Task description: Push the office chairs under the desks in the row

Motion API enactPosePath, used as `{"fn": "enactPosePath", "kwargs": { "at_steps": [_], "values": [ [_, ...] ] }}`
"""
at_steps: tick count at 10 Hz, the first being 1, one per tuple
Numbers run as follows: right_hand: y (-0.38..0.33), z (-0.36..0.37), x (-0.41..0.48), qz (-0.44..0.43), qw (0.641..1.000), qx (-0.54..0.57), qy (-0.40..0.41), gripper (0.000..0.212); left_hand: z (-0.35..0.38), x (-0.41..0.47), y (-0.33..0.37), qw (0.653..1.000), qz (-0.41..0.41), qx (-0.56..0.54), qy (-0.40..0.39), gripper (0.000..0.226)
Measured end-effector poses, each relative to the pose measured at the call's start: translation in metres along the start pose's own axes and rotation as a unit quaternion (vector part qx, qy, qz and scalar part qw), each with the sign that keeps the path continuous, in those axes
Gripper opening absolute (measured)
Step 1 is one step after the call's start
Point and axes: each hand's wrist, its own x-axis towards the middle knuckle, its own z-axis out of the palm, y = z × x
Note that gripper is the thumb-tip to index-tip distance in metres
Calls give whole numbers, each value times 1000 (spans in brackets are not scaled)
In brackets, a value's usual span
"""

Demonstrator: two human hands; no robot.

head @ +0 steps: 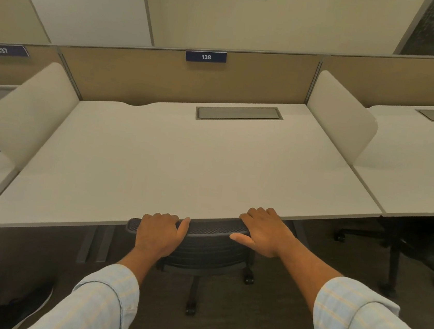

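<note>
White desk (184,160), black mesh chair (208,229), tan partition (139,74), navy label (206,56), pale blue checked sleeves (102,303).

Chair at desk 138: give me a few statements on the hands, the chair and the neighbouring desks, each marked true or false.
1. Both hands, left hand and right hand, rest on the top of the chair backrest. True.
2. The desk in front carries the label 137. False: its label reads 138.
3. The chair's top edge sits at the desk's front edge. True.
4. A laptop lies on the desk. False: only a closed cable hatch shows in its surface.
5. Another chair sits under the desk on the right. True.
</note>
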Motion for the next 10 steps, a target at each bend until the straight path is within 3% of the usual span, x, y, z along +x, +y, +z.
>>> {"fn": "enactPosePath", "kwargs": {
  "at_steps": [2,6,9,10],
  "values": [
    [-27,7,-23,92,995,15,26,104,-4,-9,7,999,37,15,18,76],
    [-72,5,-84,214,974,76,16,94,-7,-42,37,983,181,-21,9,125],
    [-56,3,-173,319,944,71,47,94,-27,-58,119,959,282,-4,23,99],
    [-36,13,-213,370,922,59,101,98,-38,-64,169,946,323,9,30,93]
  ]
}}
